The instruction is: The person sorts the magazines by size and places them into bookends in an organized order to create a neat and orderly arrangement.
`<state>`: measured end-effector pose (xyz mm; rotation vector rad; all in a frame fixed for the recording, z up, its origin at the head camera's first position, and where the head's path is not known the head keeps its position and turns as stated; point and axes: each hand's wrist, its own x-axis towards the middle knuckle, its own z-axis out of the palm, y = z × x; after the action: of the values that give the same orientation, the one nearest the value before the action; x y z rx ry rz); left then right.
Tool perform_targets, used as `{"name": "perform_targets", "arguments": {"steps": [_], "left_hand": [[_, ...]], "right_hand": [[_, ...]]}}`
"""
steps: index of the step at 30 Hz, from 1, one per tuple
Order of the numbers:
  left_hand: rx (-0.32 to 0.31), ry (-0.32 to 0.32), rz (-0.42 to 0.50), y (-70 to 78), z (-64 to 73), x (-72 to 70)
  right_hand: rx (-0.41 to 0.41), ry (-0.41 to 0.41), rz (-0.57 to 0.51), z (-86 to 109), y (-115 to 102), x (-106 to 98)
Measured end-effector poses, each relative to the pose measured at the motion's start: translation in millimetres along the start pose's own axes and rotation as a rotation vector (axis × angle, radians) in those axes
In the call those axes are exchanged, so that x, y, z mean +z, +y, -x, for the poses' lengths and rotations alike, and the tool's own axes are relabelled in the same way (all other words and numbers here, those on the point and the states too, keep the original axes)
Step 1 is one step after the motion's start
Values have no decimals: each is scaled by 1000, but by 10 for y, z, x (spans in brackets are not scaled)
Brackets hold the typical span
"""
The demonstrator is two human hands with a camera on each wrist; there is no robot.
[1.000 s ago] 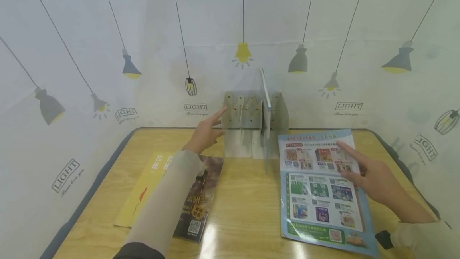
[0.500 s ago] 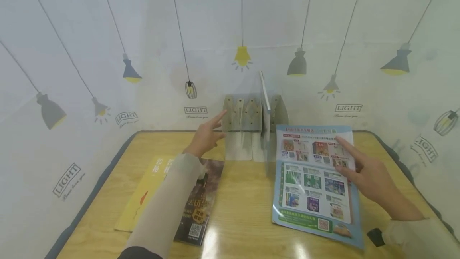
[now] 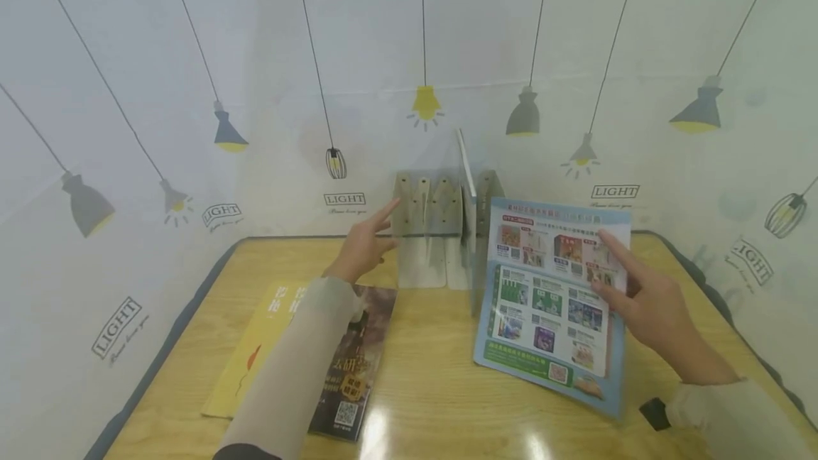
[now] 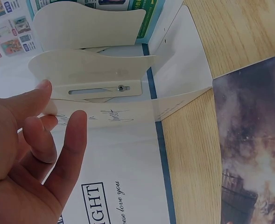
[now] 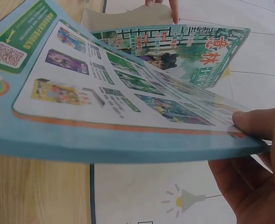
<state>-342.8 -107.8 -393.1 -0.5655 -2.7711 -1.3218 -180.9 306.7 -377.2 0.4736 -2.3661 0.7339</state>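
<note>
My right hand (image 3: 658, 304) pinches the upper right edge of a blue-bordered magazine (image 3: 543, 318), thumb on one face and fingers beneath. The magazine tilts up over the table, right of a metal bookend (image 3: 422, 261). At the bookend's left side, my left hand (image 3: 364, 243) holds the edge of its outer panel (image 4: 100, 114), one digit inside and others outside. Another magazine (image 5: 193, 56), with a green illustrated cover, stands upright among the bookend's panels; only its thin edge shows in the head view.
A yellow booklet (image 3: 255, 353) and a dark-covered booklet (image 3: 351, 375) lie on the wooden table (image 3: 422, 375), partly under my left forearm. Behind the table rises a pale backdrop (image 3: 275, 126) printed with lamps.
My right hand has brought the blue-bordered magazine leftward and up, closer to the bookend. The left hand stays at the bookend's left panel. The head view has shifted slightly.
</note>
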Motion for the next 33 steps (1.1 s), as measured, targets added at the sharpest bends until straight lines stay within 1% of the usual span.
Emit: {"name": "perform_targets", "arguments": {"steps": [5,10,14,21,28,33], "left_hand": [[-8,-4,6,-8,-9,-4],[-18,-9,16,-9,-20,-1],[-4,-3,5,-11,-26,1],[-3,0,36,-17,-29,10],[-17,1,41,-14,-17,7],[-31,1,48,-29,-7,0]], "right_hand": [[-13,34,21,-46,-37,34],[-12,59,19,-91,-78,67],[-1,84,8,-117,-105,96],[11,120,2,-134,-129,132],[-56,168,16,-178,-150,153],[-89,215,26,-213,-171,199]]}}
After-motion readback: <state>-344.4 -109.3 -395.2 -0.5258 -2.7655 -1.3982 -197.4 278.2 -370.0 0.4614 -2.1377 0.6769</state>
